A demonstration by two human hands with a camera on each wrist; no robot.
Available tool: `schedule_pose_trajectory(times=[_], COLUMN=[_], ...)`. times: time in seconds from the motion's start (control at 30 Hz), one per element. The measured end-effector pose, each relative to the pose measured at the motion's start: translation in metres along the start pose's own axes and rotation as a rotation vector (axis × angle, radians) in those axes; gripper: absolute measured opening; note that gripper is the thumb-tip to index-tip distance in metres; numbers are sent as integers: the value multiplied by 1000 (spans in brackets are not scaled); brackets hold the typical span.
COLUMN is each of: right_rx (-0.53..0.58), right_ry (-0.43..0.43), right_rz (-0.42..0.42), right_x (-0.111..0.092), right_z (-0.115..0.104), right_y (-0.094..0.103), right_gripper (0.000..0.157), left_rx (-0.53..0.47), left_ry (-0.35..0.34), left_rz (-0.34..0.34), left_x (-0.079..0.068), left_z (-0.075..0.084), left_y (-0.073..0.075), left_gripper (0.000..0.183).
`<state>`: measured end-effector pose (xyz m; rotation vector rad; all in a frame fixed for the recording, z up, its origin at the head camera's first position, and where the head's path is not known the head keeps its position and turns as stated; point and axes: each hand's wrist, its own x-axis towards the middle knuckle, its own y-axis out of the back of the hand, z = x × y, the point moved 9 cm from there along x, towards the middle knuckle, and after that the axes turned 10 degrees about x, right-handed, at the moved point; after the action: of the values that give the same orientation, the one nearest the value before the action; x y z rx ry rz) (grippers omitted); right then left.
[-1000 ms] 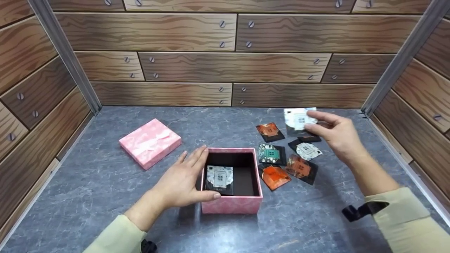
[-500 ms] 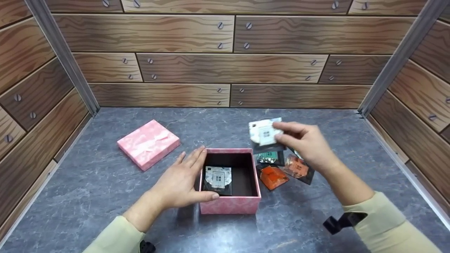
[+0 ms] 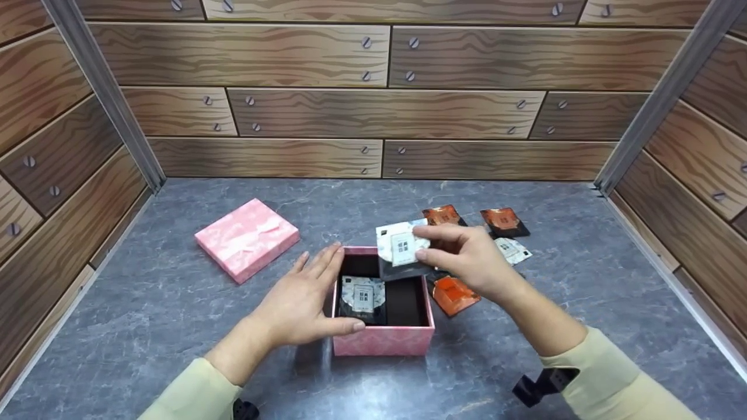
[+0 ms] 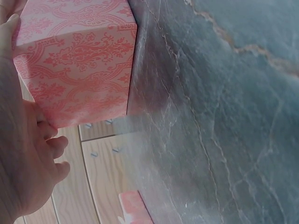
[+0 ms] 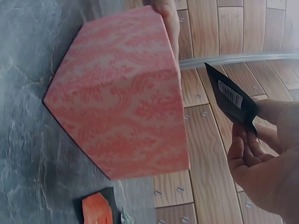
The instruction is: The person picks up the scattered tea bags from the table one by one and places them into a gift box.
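Note:
A flat square sachet [image 3: 402, 248], white marbled above and black below, is pinched between the thumb and fingers of my right hand [image 3: 467, 256]. It is over the back right corner of an open pink box [image 3: 382, 341]. In the right wrist view the black back of the sachet [image 5: 229, 95] shows a barcode, above the box rim. Inside the dark box, a similar marbled sachet [image 3: 363, 297] lies flat at the left. My left hand [image 3: 295, 303] rests on the box's left side, fingers extended along it, thumb on the front rim; the left wrist view shows the patterned wall [image 4: 79, 70].
Right of the box lie several sachets: an orange one [image 3: 455, 294], two orange-brown ones at the back, one of them [image 3: 505, 220] farther right, and a white marbled one [image 3: 512, 249]. The pink lid [image 3: 248, 239] with a bow lies at the left. Wood-patterned walls [image 3: 262, 111] enclose the marbled table.
My right hand has carried the marbled sachet leftward and toward me, from above the loose sachets to over the box. My left hand stays at the box.

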<state>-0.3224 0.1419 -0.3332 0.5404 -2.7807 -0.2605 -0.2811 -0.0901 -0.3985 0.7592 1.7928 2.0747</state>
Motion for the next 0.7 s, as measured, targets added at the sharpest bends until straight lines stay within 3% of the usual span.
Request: schedule_pose_trajectory(times=[0.7], right_rx=[-200], right_ry=[1], right_rz=[-123], right_x=[-3], right_z=[8], right_y=[-52], right_gripper=[42], left_rx=[-10], left_ry=[-5], left_rz=[4], left_x=[0], left_z=[1], left_y=[2], left_gripper=[126])
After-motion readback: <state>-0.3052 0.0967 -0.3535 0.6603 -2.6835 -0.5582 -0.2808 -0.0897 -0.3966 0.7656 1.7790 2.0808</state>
